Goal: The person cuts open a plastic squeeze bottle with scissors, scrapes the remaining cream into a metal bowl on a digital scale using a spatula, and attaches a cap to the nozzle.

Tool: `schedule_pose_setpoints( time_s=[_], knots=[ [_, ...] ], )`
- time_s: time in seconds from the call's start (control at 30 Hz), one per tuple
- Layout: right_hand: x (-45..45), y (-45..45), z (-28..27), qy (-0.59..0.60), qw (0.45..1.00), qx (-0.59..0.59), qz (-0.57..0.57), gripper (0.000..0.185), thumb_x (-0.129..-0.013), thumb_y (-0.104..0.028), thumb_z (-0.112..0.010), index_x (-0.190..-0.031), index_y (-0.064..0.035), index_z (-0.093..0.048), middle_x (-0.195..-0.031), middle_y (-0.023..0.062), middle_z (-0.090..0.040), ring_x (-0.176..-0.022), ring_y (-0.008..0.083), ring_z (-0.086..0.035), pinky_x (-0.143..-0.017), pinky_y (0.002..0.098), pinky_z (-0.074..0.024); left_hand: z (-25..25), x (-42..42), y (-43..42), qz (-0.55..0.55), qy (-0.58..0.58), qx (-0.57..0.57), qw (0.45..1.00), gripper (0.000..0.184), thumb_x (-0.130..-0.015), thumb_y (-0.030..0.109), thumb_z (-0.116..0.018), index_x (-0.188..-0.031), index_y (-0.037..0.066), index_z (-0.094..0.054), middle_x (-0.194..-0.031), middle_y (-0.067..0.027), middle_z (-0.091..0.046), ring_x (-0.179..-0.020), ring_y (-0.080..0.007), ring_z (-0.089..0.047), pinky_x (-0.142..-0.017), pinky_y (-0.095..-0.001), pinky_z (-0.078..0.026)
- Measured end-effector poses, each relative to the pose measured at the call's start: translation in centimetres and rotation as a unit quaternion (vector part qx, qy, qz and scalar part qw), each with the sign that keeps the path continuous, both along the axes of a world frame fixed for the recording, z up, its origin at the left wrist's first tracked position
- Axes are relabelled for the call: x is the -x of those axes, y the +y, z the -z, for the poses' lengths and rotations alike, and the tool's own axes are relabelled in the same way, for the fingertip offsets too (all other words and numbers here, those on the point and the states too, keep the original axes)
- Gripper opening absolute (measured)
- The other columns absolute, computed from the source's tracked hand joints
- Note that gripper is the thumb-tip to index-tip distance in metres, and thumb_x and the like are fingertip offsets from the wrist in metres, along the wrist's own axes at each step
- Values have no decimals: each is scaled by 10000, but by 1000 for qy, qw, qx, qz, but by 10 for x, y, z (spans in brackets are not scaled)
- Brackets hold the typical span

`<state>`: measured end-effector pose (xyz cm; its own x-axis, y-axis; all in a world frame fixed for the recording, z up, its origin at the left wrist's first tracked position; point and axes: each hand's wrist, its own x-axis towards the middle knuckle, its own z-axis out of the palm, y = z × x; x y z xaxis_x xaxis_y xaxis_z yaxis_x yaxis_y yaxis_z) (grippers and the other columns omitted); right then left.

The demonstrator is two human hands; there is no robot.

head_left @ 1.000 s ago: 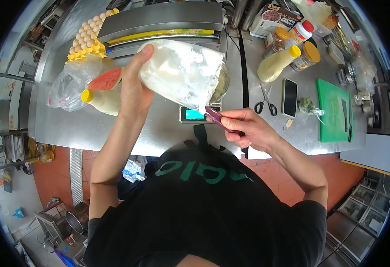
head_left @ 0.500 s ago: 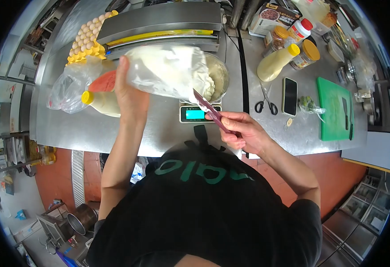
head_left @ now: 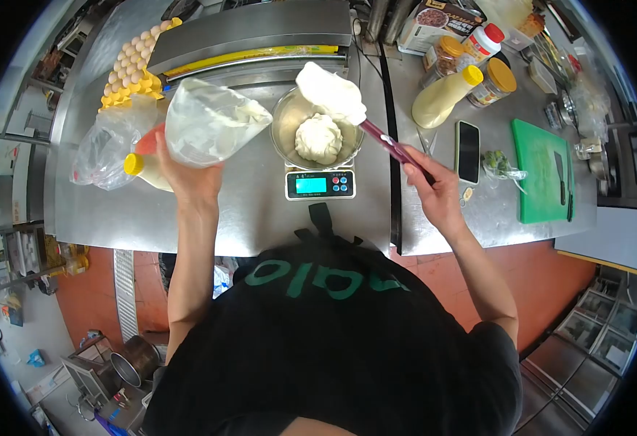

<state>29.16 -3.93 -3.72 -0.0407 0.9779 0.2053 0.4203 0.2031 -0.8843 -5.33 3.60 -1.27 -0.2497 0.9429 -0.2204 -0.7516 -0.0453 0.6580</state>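
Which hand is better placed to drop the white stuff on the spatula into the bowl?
Probably the right hand: it holds the spatula, whose load of white mixture seems to be over the metal bowl. The left hand holds a clear bag, left of the bowl.

Below the left hand [head_left: 193,176] and right hand [head_left: 438,195], the person is wearing a black garment [head_left: 318,363], perhaps an apron, with green lettering [head_left: 296,282] and short dark-grey sleeves [head_left: 504,363].
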Motion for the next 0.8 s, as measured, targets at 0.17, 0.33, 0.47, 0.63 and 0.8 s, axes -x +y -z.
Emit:
schedule_pose_setpoints(
  time_s=[0.17, 0.33, 0.47, 0.63, 0.8],
  knots=[
    [7, 4, 18, -333, 933, -132, 22, 472, -789, 3, -602, -1216, -197, -616, -691, 74, -511, -585, 249, -566, -530, 368, -476, 48, 7, -10, 135, -155, 15, 979, 562, -893, 531, -453, -1331, 179, -452, -1313, -105, -496, -1244, -323, -441, -996, -571, -369],
    [24, -4, 22, -318, 935, -151, 43, 536, -739, 50, -575, -1218, -188, -613, -683, 68, -505, -573, 246, -564, -517, 372, -466, 55, -20, -23, 214, -271, 22, 938, 610, -898, 557, -420, -1295, 97, -481, -1279, -186, -512, -1217, -417, -450, -985, -576, -397],
    [19, -2, 49, -339, 932, -121, 38, 456, -799, 17, -594, -1214, -173, -619, -672, 87, -502, -567, 253, -560, -515, 385, -446, 57, -34, -21, 185, -238, 62, 952, 632, -899, 548, -410, -1373, 131, -402, -1378, -175, -429, -1263, -434, -403, -1028, -592, -340],
    [32, -1, 22, -249, 960, -111, 61, 403, -837, -21, -604, -1209, -175, -620, -685, 103, -519, -568, 276, -557, -521, 394, -443, 43, -42, -23, 188, -203, 60, 959, 621, -901, 513, -376, -1430, 190, -333, -1446, -102, -370, -1331, -358, -350, -1058, -599, -295],
    [32, -9, 16, -177, 976, -77, 96, 420, -839, -36, -609, -1228, -194, -606, -695, 114, -535, -564, 297, -554, -533, 398, -454, 40, -42, -23, 179, -191, 65, 963, 613, -902, 518, -358, -1424, 197, -347, -1447, -102, -371, -1331, -363, -349, -1060, -596, -293]
  ],
)
